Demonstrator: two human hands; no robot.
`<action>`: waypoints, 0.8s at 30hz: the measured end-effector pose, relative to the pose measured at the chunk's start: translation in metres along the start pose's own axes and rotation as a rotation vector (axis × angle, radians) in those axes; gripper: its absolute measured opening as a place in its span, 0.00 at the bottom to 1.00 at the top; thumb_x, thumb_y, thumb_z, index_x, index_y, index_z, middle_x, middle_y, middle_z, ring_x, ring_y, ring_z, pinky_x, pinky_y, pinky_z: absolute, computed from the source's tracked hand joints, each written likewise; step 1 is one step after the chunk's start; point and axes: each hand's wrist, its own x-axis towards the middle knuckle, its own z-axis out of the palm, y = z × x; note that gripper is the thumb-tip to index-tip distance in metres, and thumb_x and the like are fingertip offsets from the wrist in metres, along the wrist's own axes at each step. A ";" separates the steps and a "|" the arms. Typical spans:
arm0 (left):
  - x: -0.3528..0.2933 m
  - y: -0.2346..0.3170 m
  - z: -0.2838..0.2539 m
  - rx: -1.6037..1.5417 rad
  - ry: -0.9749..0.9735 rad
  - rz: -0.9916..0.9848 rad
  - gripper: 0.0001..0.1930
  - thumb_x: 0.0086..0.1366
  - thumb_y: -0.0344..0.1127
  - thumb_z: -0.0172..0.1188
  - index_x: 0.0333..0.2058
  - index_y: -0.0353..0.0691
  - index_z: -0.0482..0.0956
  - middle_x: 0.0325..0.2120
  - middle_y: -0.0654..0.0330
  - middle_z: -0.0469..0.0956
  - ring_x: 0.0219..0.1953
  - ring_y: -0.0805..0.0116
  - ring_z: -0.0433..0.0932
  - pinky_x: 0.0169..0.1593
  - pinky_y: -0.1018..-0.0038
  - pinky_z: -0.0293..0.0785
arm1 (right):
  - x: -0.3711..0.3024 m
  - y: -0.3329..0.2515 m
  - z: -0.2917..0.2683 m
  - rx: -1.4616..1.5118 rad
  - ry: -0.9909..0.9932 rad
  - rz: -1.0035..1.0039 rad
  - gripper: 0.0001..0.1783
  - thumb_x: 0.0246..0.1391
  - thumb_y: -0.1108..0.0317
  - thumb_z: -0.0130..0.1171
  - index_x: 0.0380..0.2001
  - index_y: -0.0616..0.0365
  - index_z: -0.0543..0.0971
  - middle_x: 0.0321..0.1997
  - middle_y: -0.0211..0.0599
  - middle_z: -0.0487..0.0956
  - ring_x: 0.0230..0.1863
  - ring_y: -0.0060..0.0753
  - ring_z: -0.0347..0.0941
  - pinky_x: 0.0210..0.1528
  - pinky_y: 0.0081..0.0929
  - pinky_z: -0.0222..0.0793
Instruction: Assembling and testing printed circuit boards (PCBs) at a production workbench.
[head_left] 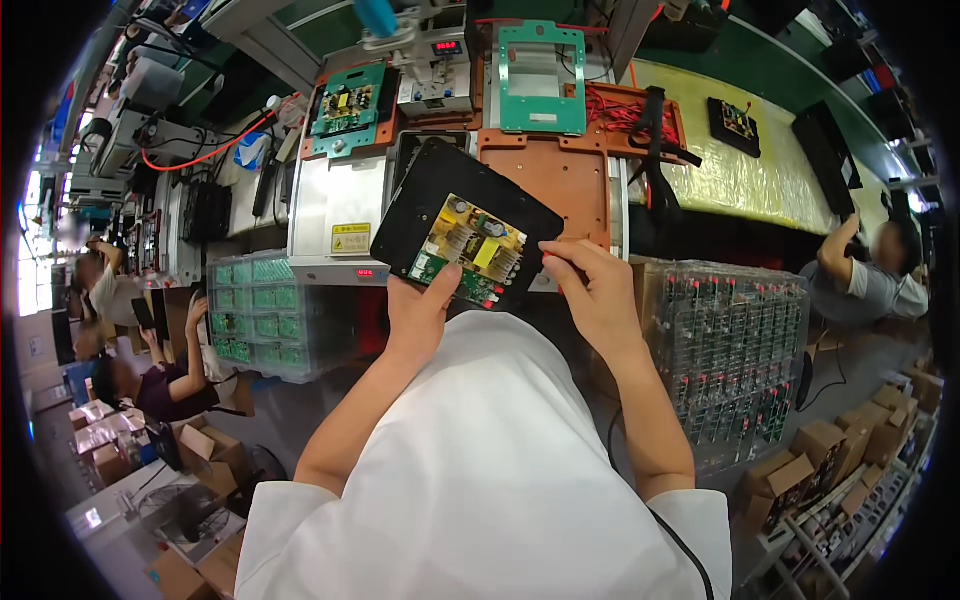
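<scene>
My left hand (416, 322) grips the lower left edge of a black plastic panel (400, 225), its thumb on the circuit board. The panel is tilted and held close in front of my white shirt. On it lies the yellow-and-green circuit board (478, 246), with metal heat sinks, a yellow transformer and small red parts at its lower edge. My right hand (602, 300) is beside the panel's right corner, thumb and forefinger pinched on a small red part (545, 249); its exact kind is too small to tell.
An orange fixture (582, 185) and a teal frame (543, 122) are ahead. Another board sits in a fixture (345, 105) at the left. Red wires fill an orange tray (630, 118). Stacked clear trays of boards flank me, left (265, 320) and right (735, 350). People work at both sides.
</scene>
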 end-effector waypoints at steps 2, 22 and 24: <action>-0.001 -0.001 0.001 0.156 0.019 0.091 0.23 0.64 0.28 0.63 0.56 0.32 0.69 0.49 0.57 0.77 0.48 0.73 0.76 0.51 0.74 0.73 | -0.003 -0.002 0.004 0.000 0.022 -0.009 0.11 0.57 0.74 0.61 0.43 0.63 0.82 0.32 0.37 0.80 0.28 0.21 0.73 0.32 0.19 0.69; -0.010 0.001 -0.003 0.341 0.001 0.300 0.22 0.62 0.23 0.63 0.55 0.30 0.71 0.48 0.56 0.78 0.49 0.71 0.77 0.54 0.71 0.74 | 0.007 -0.008 0.024 0.182 0.065 0.106 0.08 0.60 0.71 0.61 0.34 0.66 0.81 0.24 0.32 0.81 0.21 0.13 0.70 0.23 0.16 0.65; -0.011 0.000 -0.005 0.367 -0.026 0.334 0.22 0.62 0.20 0.62 0.56 0.31 0.70 0.49 0.56 0.77 0.50 0.70 0.77 0.55 0.70 0.75 | 0.007 -0.009 0.027 0.227 0.057 0.156 0.08 0.61 0.70 0.60 0.34 0.66 0.81 0.24 0.32 0.80 0.20 0.13 0.69 0.21 0.15 0.63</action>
